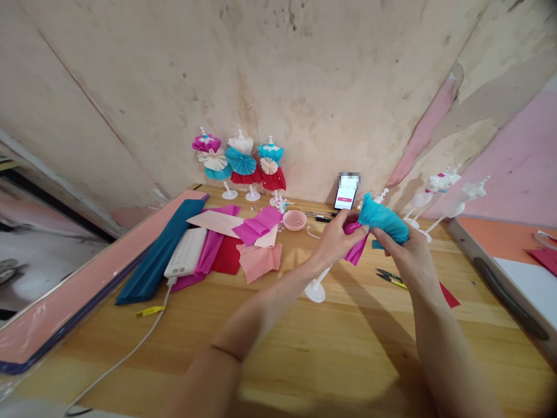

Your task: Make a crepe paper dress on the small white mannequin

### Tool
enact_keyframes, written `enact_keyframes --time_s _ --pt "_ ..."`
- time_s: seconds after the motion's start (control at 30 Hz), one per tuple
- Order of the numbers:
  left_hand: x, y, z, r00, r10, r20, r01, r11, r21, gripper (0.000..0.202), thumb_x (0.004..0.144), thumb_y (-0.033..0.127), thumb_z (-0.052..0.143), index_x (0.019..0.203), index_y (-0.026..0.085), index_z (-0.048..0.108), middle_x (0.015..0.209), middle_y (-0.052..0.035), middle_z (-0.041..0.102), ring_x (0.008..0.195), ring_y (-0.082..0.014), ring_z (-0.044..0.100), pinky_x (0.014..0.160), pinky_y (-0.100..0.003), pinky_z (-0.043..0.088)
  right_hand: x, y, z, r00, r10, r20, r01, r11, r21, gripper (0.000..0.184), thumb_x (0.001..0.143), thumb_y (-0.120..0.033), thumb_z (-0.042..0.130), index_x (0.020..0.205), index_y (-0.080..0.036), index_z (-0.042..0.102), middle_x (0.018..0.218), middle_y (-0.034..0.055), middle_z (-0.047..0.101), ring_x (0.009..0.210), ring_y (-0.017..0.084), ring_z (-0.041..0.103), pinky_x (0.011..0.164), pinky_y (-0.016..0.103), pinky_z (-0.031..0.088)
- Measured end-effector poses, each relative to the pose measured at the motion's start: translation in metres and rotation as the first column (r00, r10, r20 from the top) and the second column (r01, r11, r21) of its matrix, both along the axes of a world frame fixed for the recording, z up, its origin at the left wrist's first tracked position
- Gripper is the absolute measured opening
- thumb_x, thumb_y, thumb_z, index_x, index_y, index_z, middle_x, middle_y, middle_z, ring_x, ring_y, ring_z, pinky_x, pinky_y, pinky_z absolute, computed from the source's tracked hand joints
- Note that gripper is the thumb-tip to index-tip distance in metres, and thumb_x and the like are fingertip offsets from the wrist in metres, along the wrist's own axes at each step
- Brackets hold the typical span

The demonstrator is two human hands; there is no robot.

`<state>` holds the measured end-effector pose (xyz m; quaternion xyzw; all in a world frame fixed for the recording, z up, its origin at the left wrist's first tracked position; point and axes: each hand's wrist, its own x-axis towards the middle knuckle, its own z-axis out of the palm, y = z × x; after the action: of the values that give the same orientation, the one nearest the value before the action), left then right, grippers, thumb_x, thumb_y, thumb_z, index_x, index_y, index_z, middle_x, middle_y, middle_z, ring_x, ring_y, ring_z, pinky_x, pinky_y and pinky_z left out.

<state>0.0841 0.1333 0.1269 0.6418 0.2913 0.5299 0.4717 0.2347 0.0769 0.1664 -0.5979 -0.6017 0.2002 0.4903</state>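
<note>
A small white mannequin is tilted between my hands, its round base (315, 292) low on the left and its knobbed neck (383, 195) at the upper right. Turquoise crepe paper (385, 220) wraps its upper part, and a magenta crepe paper piece (355, 249) hangs below. My left hand (335, 237) is closed, pinching the gathered turquoise paper at the waist. On the right side, my right hand (405, 251) grips the turquoise paper with thumb and fingers. The mannequin's body is mostly hidden behind paper and fingers. Yellow-handled thread snips (390, 278) lie under my right hand.
Three dressed mannequins (243, 161) stand by the wall; bare white ones (467, 197) stand at right. Crepe paper sheets (260, 225) and a white power bank (187, 252) lie left. A pink bowl (295, 220) and a propped phone (346, 191) are behind my hands.
</note>
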Motion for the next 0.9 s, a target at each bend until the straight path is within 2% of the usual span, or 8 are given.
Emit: enact_keyframes --time_s 0.23,0.4,0.53,0.9 --pt "0.0009 -0.0012 -0.0003 1.0 -0.02 0.0 0.02 1.0 -0.016 0.031 0.087 0.037 0.063 0.112 0.019 0.057 0.115 -0.0086 0.066 0.105 -0.0206 0.063 0.095 -0.035 0.047 -0.0029 -0.0004 -0.0003 0.999 0.003 -0.032 -0.003 1.0 -0.002 0.029 0.08 -0.045 0.07 0.077 -0.017 0.065 0.058 -0.0006 0.058 0.052 0.012 0.049 0.048 0.025 0.038" --pt "0.0006 -0.0025 -0.0004 0.999 -0.029 -0.015 0.029 0.999 -0.025 0.034 0.086 0.039 0.063 0.113 0.019 0.057 0.115 -0.0086 0.066 0.106 -0.0212 0.062 0.096 -0.036 0.047 -0.006 -0.0012 0.0007 1.0 0.003 -0.017 -0.002 0.998 0.055 0.027 0.082 -0.044 0.069 0.086 -0.018 0.062 0.062 -0.0014 0.058 0.051 0.011 0.047 0.048 0.025 0.038" --pt "0.001 -0.0017 -0.0016 0.998 -0.046 -0.035 0.046 0.999 -0.019 0.035 0.087 0.039 0.062 0.115 0.02 0.057 0.115 -0.0083 0.066 0.106 -0.0213 0.062 0.096 -0.037 0.046 -0.0065 -0.0012 0.0008 1.0 -0.004 0.015 0.003 0.997 0.072 0.027 0.082 -0.044 0.068 0.085 -0.019 0.06 0.062 -0.0019 0.057 0.051 0.011 0.045 0.049 0.025 0.038" --pt "0.0007 0.0001 -0.0014 0.995 -0.076 -0.061 0.076 0.997 0.0 0.033 0.088 0.04 0.059 0.112 0.018 0.057 0.115 -0.0094 0.065 0.106 -0.0214 0.062 0.094 -0.035 0.047 -0.0056 0.0002 -0.0043 0.992 -0.107 0.067 0.101 0.992 0.08 0.033 0.08 -0.048 0.069 0.098 -0.023 0.057 0.068 -0.0026 0.061 0.054 0.012 0.051 0.054 0.027 0.043"
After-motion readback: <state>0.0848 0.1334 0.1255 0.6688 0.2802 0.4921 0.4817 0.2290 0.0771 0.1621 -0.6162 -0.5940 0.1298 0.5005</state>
